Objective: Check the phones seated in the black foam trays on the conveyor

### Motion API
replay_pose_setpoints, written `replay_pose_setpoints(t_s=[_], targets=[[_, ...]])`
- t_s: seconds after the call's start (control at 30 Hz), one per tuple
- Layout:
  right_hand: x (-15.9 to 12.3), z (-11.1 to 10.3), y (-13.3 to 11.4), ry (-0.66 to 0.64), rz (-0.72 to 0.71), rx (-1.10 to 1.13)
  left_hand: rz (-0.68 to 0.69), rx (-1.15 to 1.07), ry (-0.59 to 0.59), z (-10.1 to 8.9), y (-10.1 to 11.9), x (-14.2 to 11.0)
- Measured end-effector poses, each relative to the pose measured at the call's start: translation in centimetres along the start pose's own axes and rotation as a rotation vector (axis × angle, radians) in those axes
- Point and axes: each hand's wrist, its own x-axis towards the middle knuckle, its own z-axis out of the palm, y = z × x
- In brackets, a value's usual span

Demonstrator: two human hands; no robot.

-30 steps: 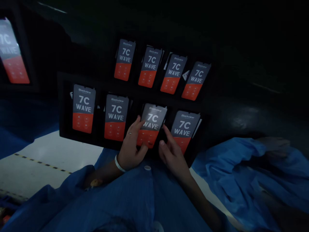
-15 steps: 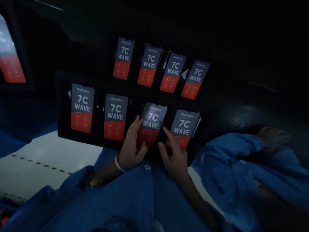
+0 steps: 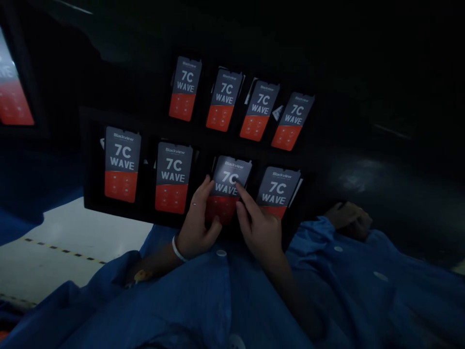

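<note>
Now held: third Blackview 7C Wave phone (image 3: 227, 186) from the left in the lower row, lying in its slot.
Left hand (image 3: 198, 225): grasping that phone, fingers along its left edge, thumb on its red lower part.
Right hand (image 3: 259, 228): index fingertip on the phone's face beside "WAVE", thumb at its right edge; how firmly, I cannot tell.
Holder: black tray (image 3: 92, 160), tilted, two rows of four phones.
Nearby: co-worker's hand (image 3: 348, 220), blue-sleeved, well apart to the right.
</note>
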Motion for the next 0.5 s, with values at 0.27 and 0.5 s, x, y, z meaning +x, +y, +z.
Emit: replay_pose_setpoints(t_s=[0.27,0.5], targets=[[0.6,-0.9,-0.3,0.027,0.005,-0.069,0.006,0.003,0.006,-0.1,0.0,0.0],[-1.4,-0.5,0.9,0.235,0.003,0.046,0.032,0.028,0.006,-0.1,0.1,0.1]])
